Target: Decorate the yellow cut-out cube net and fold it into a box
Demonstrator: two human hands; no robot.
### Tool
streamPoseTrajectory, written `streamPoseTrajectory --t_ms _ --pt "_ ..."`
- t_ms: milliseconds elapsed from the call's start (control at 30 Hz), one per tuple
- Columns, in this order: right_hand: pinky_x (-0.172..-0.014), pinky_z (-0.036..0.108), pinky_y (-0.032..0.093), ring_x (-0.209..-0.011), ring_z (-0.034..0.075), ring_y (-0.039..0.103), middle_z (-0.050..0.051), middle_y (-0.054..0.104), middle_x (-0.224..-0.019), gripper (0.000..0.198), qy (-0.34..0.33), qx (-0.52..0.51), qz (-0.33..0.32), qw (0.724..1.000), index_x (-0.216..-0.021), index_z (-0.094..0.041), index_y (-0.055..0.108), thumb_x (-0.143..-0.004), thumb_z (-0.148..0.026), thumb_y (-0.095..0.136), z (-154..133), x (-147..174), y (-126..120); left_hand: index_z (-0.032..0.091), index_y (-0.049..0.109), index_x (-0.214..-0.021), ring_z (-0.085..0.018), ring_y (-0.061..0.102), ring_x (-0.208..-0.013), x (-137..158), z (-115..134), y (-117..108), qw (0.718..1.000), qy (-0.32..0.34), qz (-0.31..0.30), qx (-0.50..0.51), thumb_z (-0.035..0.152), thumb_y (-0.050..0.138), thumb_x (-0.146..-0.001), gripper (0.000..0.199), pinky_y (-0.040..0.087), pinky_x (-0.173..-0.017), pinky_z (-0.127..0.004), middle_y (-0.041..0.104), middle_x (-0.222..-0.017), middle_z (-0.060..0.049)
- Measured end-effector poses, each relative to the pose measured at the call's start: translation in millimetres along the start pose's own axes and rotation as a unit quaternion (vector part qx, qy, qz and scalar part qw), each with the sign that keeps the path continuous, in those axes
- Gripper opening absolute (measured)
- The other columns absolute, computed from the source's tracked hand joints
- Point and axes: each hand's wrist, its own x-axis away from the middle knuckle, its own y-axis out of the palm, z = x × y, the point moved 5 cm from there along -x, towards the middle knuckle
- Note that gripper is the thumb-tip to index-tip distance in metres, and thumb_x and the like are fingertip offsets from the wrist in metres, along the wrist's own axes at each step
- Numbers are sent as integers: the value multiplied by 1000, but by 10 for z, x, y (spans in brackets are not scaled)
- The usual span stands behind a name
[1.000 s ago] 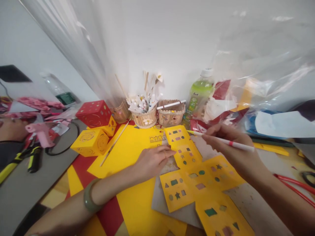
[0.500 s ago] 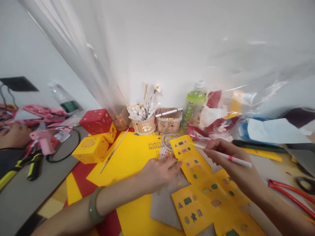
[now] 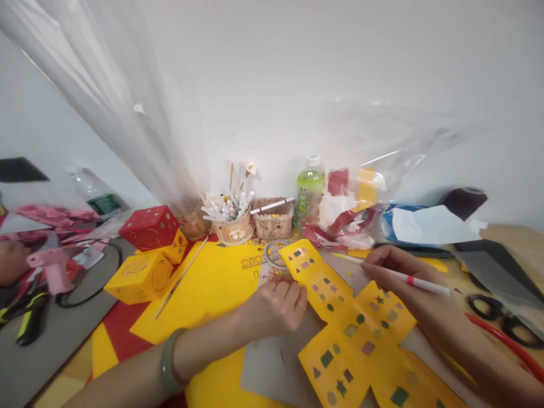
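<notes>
My right hand [image 3: 399,277] holds a slim white pen [image 3: 419,281] with a red band, its yellowish tip pointing left above the grey board. Below and left of it lies a yellow cross-shaped card [image 3: 340,311], pierced with small stars, triangles, circles and rectangles. My left hand [image 3: 278,303], a ring on one finger, is curled closed at the card's left edge, over the grey board [image 3: 272,362]. Whatever its fingers may hold is hidden. A large yellow sheet [image 3: 212,283] lies under my left forearm, with a thin stick [image 3: 182,275] on it.
Yellow and red paper boxes [image 3: 147,226] stand left. Behind are a basket of white pens [image 3: 232,229], another basket [image 3: 274,224] and a green drink bottle [image 3: 309,190]. Black-handled scissors [image 3: 488,309] lie right. A pink glue gun [image 3: 53,269] and another person's hand [image 3: 12,260] are far left.
My view has turned rightward. My left hand has drawn off the card, its fingers curling in. The pen has moved from over the card to its right side, still in my right hand.
</notes>
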Motion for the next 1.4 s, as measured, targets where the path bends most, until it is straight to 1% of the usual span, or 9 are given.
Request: streamPoseTrajectory --t_ms 133,333,467,633,800,900,1067,1267,1400 --pt "-46 23 29 -54 11 39 -3 46 -61 21 -11 24 2 1000 -67 -20 51 -75 -36 60 -29 -3 -80 9 61 -86 -14 58 -54 -75 105 96 998 -9 5 54 12 40 -86 21 43 -43 -23 63 -66 -6" --pt "-50 23 33 -55 11 42 -3 46 -60 17 -29 4 -75 997 -65 -20 51 -76 -30 57 59 -65 62 14 60 -82 -11 57 -57 -83 164 277 991 8 -37 126 13 35 -89 26 44 -48 -21 63 -72 -4" --pt "-53 24 36 -56 12 45 -3 48 -59 14 -6 -35 -83 996 -63 -20 51 -74 -26 56 187 -119 162 16 58 -82 -12 54 -55 -31 125 309 992 -4 -58 114 15 40 -87 19 41 -45 -22 59 -72 -1" --pt "-57 25 37 -60 13 49 -2 53 -62 10 2 -42 -105 994 -69 -18 55 -75 -26 55 330 -182 255 16 56 -81 -12 54 -55 -32 125 292 994 -7 -69 83 16 42 -87 15 42 -48 -23 59 -77 -3" --pt "-54 24 33 -60 11 44 -3 51 -63 14 -8 -23 -103 994 -66 -17 54 -75 -27 57 459 -199 283 15 56 -84 -13 55 -53 -54 136 271 995 -6 -57 79 17 42 -86 14 45 -48 -25 62 -78 -5" --pt "-51 23 30 -58 10 39 -4 46 -62 13 -17 -7 -109 994 -68 -18 51 -78 -26 54 509 -184 298 15 56 -88 -13 57 -53 -38 132 292 994 -13 -55 89 17 41 -87 16 45 -45 -25 64 -86 -5" --pt "-49 22 27 -57 10 36 -5 41 -60 14 -13 47 -102 994 -66 -19 44 -78 -21 49 554 -150 276 14 57 -92 -13 58 -55 -26 142 316 993 -6 -69 97 17 39 -88 19 45 -45 -24 64 -90 -7" --pt "-50 22 29 -57 11 37 -4 43 -60 14 -11 95 -123 988 -64 -19 45 -78 -21 48 502 -122 292 14 57 -92 -14 59 -55 -48 133 280 993 -7 -66 97 16 41 -86 17 46 -47 -26 65 -92 -7" --pt "-49 22 30 -57 11 38 -4 44 -60 14 -10 106 -114 988 -64 -19 44 -78 -20 48 505 -133 289 14 57 -91 -14 59 -56 -47 132 270 993 -11 -62 101 16 40 -86 18 47 -47 -26 65 -91 -7"
